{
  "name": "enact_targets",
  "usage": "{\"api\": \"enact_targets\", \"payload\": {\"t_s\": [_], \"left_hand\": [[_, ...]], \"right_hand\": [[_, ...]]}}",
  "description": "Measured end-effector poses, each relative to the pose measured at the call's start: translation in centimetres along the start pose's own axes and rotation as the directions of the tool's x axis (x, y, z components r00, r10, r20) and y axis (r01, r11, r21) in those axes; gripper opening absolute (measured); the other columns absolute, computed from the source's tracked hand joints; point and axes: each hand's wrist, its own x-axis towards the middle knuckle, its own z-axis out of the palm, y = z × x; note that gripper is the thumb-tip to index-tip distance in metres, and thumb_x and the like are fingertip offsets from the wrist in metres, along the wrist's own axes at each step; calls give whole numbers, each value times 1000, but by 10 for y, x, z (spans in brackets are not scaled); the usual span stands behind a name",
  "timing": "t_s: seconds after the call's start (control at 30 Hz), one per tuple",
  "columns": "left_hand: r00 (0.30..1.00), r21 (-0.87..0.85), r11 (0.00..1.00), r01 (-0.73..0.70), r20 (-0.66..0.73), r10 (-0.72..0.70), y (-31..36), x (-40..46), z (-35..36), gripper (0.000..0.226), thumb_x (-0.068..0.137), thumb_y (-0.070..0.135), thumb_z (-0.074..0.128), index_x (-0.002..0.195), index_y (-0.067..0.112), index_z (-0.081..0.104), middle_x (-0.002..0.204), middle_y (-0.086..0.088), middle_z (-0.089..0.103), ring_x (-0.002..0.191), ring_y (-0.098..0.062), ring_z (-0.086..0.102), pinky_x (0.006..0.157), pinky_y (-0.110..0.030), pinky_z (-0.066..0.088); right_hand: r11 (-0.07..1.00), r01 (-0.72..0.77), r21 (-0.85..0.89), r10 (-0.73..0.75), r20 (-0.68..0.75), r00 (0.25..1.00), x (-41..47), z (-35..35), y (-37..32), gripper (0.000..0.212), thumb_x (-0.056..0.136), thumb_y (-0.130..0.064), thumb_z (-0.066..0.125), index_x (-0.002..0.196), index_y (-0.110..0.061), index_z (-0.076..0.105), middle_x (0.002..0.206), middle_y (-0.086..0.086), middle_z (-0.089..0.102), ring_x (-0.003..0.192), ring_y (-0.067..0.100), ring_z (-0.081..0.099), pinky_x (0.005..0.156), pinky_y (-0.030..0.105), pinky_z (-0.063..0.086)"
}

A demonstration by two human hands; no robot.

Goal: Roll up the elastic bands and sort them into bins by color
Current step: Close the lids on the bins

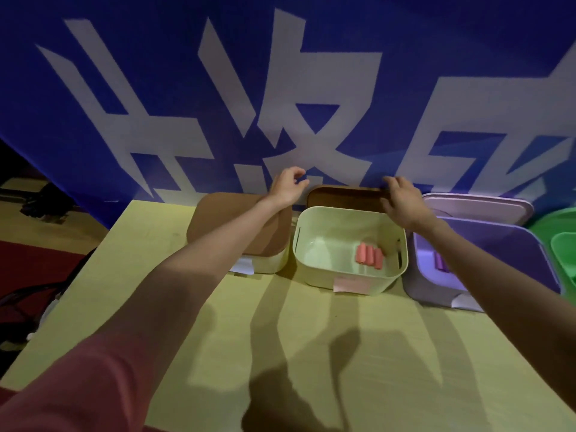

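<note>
A pink sleeve (62, 385) leads to the left hand (288, 185), loosely curled and holding nothing. Behind the cream bin (349, 275) holding pink rolled bands (369, 255), the right hand (405, 202) grips a brown lid (343, 198).

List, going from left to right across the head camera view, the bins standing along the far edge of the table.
Cream bin with brown lid on → open cream bin holding pink rolls → open purple bin → green bin at the frame's edge.
</note>
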Motion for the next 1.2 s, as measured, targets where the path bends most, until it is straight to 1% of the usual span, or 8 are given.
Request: {"api": "enact_targets", "payload": {"t_s": [0.23, 0.43, 0.57, 0.63, 0.73, 0.87, 1.03, 1.2], "left_hand": [[996, 44, 999, 0, 91, -4, 7, 8, 29, 38, 95, 22, 57, 130, 8, 53, 128, -9, 60, 117, -23, 56, 94, -31, 46], [987, 28, 999, -26, 158, 21, 1, -2, 36, 37, 94, 17, 58, 130, 7, 56, 128, -10, 60, 119, -23, 55, 97, -29, 45], [982, 58, 998, -12, 189, 1, -1, -7, 43, 37, 94, 19, 58, 130, 7, 56, 128, -10, 60, 120, -24, 54, 101, -34, 45], [987, 61, 998, 10, 160, -19, -2, -9, 46, 35, 95, 20, 57, 128, 9, 58, 126, -9, 61, 118, -24, 56, 101, -36, 46], [997, -1, 999, 38, 66, -38, 5, -12, 45, 30, 97, 19, 53, 124, 7, 60, 121, -10, 63, 114, -23, 57, 95, -30, 44], [999, -74, 997, -12, -31, 10, 14, -20, 32, 29, 97, 20, 54, 122, 8, 62, 120, -9, 64, 112, -21, 58, 90, -23, 44], [990, -124, 987, -102, -112, 88, 19, -46, 10, 28, 97, 24, 54, 120, 10, 63, 115, -4, 61, 95, -9, 57, 81, -14, 44], [981, -192, 973, -129, -170, 96, 7, -87, 4, 22, 96, 24, 55, 110, 12, 68, 107, 0, 63, 94, -8, 57, 78, -7, 42]], "right_hand": [[999, 16, -43, -16, -10, 1000, -1, 12, 9, 44, 95, -19, 52, 135, -1, 45, 128, 22, 48, 113, 41, 47, 98, 47, 40], [997, 28, -74, -32, -45, 998, -2, 8, 10, 32, 99, -21, 51, 125, -6, 60, 120, 19, 52, 111, 36, 46, 92, 43, 39], [999, 35, -25, -35, -5, 999, -5, 9, 10, 25, 99, -20, 49, 112, -6, 66, 110, 15, 66, 98, 31, 60, 82, 40, 47], [999, 10, 30, -10, 9, 1000, -8, 9, 7, 25, 100, -19, 49, 112, -6, 67, 106, 14, 69, 92, 30, 64, 77, 38, 51], [994, 1, 107, 3, -39, 999, -12, 5, 1, 26, 100, -19, 49, 113, -6, 67, 105, 13, 69, 90, 30, 65, 74, 37, 53], [986, 81, 148, -48, -211, 976, -23, -7, -7, 25, 99, -18, 51, 112, -5, 68, 105, 14, 70, 90, 34, 65, 77, 42, 54], [971, 188, 147, -127, -347, 929, -45, -18, -15, 22, 97, -17, 55, 110, -5, 67, 101, 13, 72, 87, 32, 66, 73, 34, 50], [945, 287, 153, -227, -324, 918, -84, -11, -20, 20, 95, -14, 57, 111, -4, 64, 100, 13, 71, 86, 33, 66, 71, 38, 52]]}}
